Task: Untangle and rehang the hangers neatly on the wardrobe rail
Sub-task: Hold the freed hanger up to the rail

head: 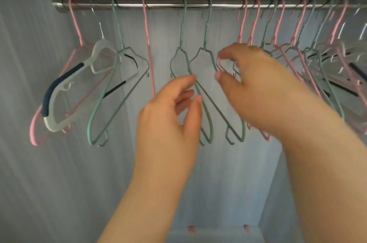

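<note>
Hangers (200, 91) crowd the rail (158, 2). Left hand (174, 111) pinches a green one; right hand (256, 81), fingers curled, grips a pink hanger (220, 66).

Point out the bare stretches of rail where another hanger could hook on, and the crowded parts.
The widest bare stretch of the rail lies between the second middle green hanger and the pink cluster. A shorter one lies between the lone pink hanger and the first middle green hanger. The right end is packed.

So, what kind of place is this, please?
Most likely the inside of a wardrobe: a metal rail runs across the top, many hangers hang from it, and plain panel walls close it in.
</note>
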